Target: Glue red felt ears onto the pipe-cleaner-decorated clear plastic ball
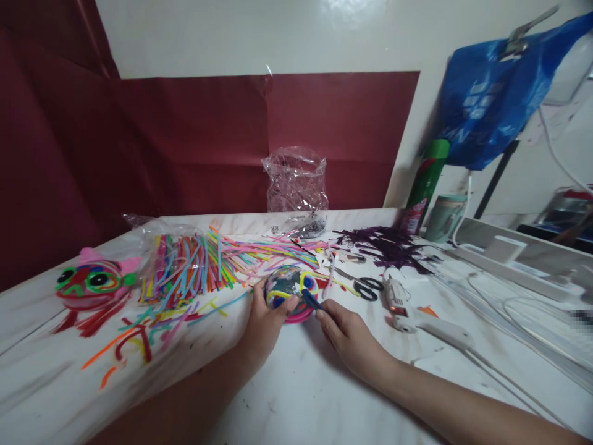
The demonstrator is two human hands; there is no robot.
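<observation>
My left hand (265, 321) grips a round, many-coloured craft piece (290, 289) that rests on the white table (296, 383), fingers curled around its left side. My right hand (347, 330) pinches a short blue strip (311, 300) whose far end touches the right side of that piece. A loose heap of coloured strips (204, 262) lies just behind and left of my left hand. Black-handled scissors (368, 287) lie just beyond my right hand.
A finished red and pink cat-like figure (92, 283) lies at far left. A white glue gun (397, 300) with its cord, dark purple scraps (389, 244), a clear plastic bag (296, 182), a green spray can (426, 182), a teal cup (445, 216) and a blue bag (500, 93) stand right and behind.
</observation>
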